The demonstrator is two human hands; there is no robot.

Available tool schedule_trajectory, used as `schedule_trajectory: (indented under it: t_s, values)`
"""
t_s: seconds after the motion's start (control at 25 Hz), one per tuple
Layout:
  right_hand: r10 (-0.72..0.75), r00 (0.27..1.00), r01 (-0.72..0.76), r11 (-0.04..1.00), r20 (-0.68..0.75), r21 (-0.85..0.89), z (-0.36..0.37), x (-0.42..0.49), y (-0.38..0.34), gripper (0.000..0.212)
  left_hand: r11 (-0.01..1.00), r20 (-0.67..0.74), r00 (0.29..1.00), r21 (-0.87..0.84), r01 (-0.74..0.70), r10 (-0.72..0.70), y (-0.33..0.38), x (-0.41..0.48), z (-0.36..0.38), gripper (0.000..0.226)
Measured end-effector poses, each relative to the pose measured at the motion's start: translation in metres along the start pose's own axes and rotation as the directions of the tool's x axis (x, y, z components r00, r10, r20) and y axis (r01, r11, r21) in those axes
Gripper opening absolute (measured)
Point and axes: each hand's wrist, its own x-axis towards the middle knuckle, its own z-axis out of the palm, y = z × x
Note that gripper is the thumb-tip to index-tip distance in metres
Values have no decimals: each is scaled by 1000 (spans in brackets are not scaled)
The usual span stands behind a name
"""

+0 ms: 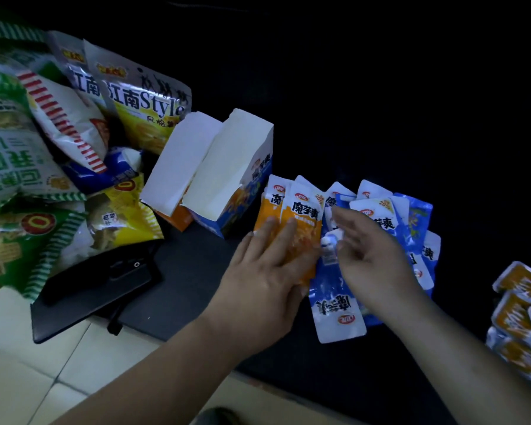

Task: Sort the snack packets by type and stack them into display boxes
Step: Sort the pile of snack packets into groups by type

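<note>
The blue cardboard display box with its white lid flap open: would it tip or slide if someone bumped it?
It would probably slide or tip easily. No packets show inside the blue cardboard display box, so it is likely light. Its tall raised flap makes it look top-heavy. The thin card would likely dent if squeezed.

Orange packets and blue packets lie fanned beside two open display boxes.
</note>
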Motion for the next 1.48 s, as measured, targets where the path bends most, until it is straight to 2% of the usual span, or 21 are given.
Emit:
schedule_trajectory:
  t_s: [0.08,0.12,0.2,0.28,0.32,0.48,0.64,0.72,0.84,1.0,1.12,1.24,1.4,1.48]
  values:
    - [-73,983,30,969,-167,-247,-15,-5,17,50,998,70,997,58,8,-12,1,9,11,54]
    - [-80,975,-2,928,-205,-373,-24,-7,25,52,997,76,997,77,23,-29,0,11,15,52]
    - [85,977,-171,861,-197,-479,-37,-9,39,63,990,60,997,134,41,-50,-10,7,20,49]
    - [304,943,-332,856,-134,-396,-40,-11,47,69,985,36,997,161,55,-62,-15,1,22,51]
    - [343,934,-355,872,-98,-337,-39,-13,51,71,987,21,997,150,66,-69,-14,0,21,53]
    - [279,959,-285,928,-59,-239,-26,-21,49,74,994,-47,998,106,35,-30,10,0,19,57]
    - [174,983,-183,956,-60,-228,-34,-34,61,73,997,-93,995,69,30,-24,39,-25,22,45]
    - [91,994,-104,958,-58,-267,-41,-38,71,74,999,-79,997,37,13,-10,52,-45,32,44]
    - [13,1000,-18,921,-16,-390,-42,-42,79,78,1000,10,1000,26,-3,3,66,-53,50,56]
    - [9,989,-62,929,-147,-364,-50,-42,90,73,997,10,997,-25,-72,72,76,-45,63,48]
    - [-19,989,-40,921,-148,-388,-56,-42,96,68,991,-14,992,-37,-125,125,72,-37,65,48]
    - [-34,984,-26,945,-176,-325,-50,-41,91,64,991,-40,991,-48,-126,124,62,-9,57,50]
    - [-41,980,-1,978,-195,-208,-43,-42,84,56,992,-94,989,75,-106,113,55,18,39,46]
    - [-50,979,6,976,-196,-219,-44,-37,80,69,991,-69,996,122,-53,62,48,20,36,53]
